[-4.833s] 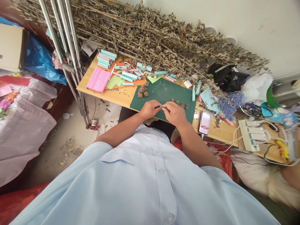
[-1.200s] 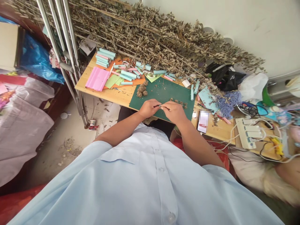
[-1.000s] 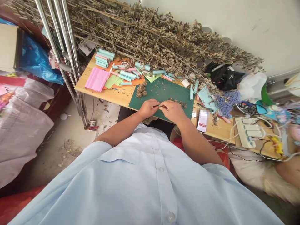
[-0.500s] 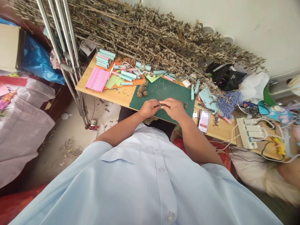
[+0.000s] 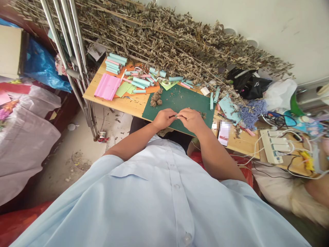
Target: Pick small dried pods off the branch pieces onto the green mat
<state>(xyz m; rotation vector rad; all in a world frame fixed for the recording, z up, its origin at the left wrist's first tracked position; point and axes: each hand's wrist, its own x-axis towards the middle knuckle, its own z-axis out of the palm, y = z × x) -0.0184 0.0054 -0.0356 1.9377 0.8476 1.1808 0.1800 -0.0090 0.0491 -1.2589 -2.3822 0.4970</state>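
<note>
Over the front edge of the green mat [image 5: 185,99], my left hand [image 5: 163,118] and my right hand [image 5: 190,119] meet fingertip to fingertip. Both are closed in a pinch around something small and dark, mostly hidden by the fingers, so its kind cannot be made out. Just beyond my left hand sits a cluster of brown, crumbly balls [image 5: 156,98] on the mat. Crumbs of dried leaf [image 5: 203,115] lie beside my right hand.
Long dried leafy stalks [image 5: 159,37] cover the back of the wooden table [image 5: 136,104]. Blue and pink paper rolls [image 5: 141,82] lie at the left, near a pink folded sheet [image 5: 107,86]. To the right are a phone [image 5: 224,133], purple yarn [image 5: 250,113] and a power strip [image 5: 271,145]. Metal poles [image 5: 74,68] stand left.
My right fingers have shifted slightly at the pinch, drawing a little closer together. Both hands stay in nearly the same place, and the things on the table have not moved.
</note>
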